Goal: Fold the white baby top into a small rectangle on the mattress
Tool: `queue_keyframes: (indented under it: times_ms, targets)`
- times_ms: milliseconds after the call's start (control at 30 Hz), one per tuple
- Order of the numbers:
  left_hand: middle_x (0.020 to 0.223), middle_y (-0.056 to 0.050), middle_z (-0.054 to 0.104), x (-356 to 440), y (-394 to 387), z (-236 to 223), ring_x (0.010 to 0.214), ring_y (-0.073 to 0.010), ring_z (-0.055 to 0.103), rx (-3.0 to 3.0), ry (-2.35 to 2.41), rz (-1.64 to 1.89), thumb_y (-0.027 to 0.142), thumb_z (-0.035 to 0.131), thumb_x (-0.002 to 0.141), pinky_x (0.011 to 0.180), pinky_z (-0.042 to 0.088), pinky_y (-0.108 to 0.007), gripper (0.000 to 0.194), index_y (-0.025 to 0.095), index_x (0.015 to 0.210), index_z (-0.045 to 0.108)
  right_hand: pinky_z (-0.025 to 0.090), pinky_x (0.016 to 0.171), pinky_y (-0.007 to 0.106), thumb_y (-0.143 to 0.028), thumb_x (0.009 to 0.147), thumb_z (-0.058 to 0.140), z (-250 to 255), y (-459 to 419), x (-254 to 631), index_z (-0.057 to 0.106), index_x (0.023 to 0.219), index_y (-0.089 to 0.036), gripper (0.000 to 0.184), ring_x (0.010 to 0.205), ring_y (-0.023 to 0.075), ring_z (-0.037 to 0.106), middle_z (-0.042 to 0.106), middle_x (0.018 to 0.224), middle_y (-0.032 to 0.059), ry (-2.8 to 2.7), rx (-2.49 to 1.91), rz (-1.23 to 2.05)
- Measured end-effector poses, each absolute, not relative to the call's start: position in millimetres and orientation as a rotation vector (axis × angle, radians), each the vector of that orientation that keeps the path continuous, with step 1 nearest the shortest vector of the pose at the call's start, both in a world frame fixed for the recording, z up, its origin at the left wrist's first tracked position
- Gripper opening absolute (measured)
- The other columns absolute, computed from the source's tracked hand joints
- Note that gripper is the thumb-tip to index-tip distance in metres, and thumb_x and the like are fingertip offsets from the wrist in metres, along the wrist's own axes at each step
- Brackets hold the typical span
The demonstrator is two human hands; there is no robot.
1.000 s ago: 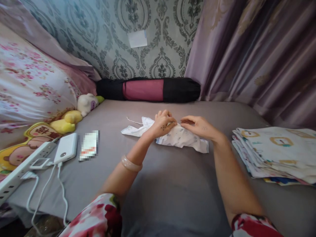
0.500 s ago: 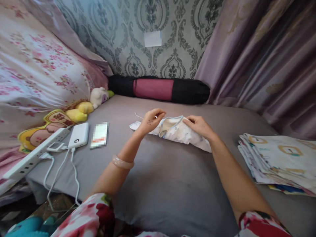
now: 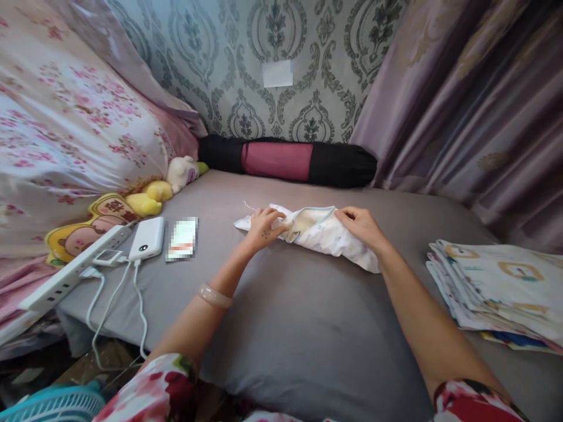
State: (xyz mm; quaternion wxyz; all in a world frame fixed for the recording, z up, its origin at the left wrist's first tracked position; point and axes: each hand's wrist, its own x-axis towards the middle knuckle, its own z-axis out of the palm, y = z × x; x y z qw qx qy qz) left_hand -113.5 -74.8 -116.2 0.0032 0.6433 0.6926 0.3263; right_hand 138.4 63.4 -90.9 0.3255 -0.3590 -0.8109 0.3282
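Note:
A small white baby shirt [image 3: 323, 234] with a faint print and pale blue trim lies across the grey bed sheet. Its neck opening shows a cream inside, and a thin white tie sticks out at its left end. My left hand [image 3: 265, 227] is over the left part, its thumb and fingers curled on the cloth beside the neckline. On the other side, my right hand [image 3: 360, 224] pinches the shirt at the right end of the blue-trimmed neck edge. Part of the right sleeve area is hidden by my right wrist.
A stack of folded printed cloths [image 3: 497, 287] lies at the right. At the left are a pixelated phone-like item [image 3: 182, 239], a white power bank [image 3: 147, 237], a power strip [image 3: 74, 275] with cables, and plush toys [image 3: 149, 199]. A black-and-pink bolster [image 3: 277, 159] lies along the wall.
My left hand has lowered from above the shirt onto its left part, fingers spreading from a pinch. The right hand stays at the neck edge. The view has shifted slightly.

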Motion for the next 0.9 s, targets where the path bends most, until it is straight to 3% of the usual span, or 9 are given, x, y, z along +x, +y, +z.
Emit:
queue_keyframes:
  times_ms: [533, 700, 900]
  targets:
    - [0.096, -0.006, 0.072, -109.6, -62.2, -109.6, 0.095, -0.0223, 0.059, 1.884, 2.188, 1.197, 0.034, 0.062, 0.085, 0.090, 0.039, -0.039, 0.016, 0.022, 0.088, 0.072, 0.045, 0.067, 0.029, -0.056, 0.082, 0.054, -84.0, 63.5, 155.4, 0.070, 0.086, -0.016, 0.043, 0.075, 0.0181, 0.061, 0.071, 0.083, 0.0050, -2.172, -0.883, 0.840]
    - [0.086, -0.005, 0.071, -117.4, -67.3, -91.3, 0.084, -0.0190, 0.062, 1.784, 2.048, 1.429, 0.038, 0.061, 0.083, 0.079, 0.046, -0.031, 0.020, 0.020, 0.082, 0.070, 0.045, 0.065, 0.029, -0.057, 0.080, 0.056, -65.3, 59.9, 158.7, 0.071, 0.085, -0.017, 0.043, 0.073, 0.0180, 0.060, 0.070, 0.082, 0.0054, -2.209, -0.835, 0.858]
    - [0.071, 0.000, 0.062, -115.2, -76.8, -48.9, 0.068, -0.0128, 0.054, 1.753, 1.805, 1.605, 0.040, 0.058, 0.082, 0.062, 0.042, -0.024, 0.024, 0.018, 0.079, 0.064, 0.047, 0.064, 0.029, -0.060, 0.077, 0.059, -31.5, 49.2, 166.1, 0.072, 0.088, -0.018, 0.046, 0.074, 0.0178, 0.061, 0.071, 0.084, 0.0048, -2.254, -0.754, 0.914]
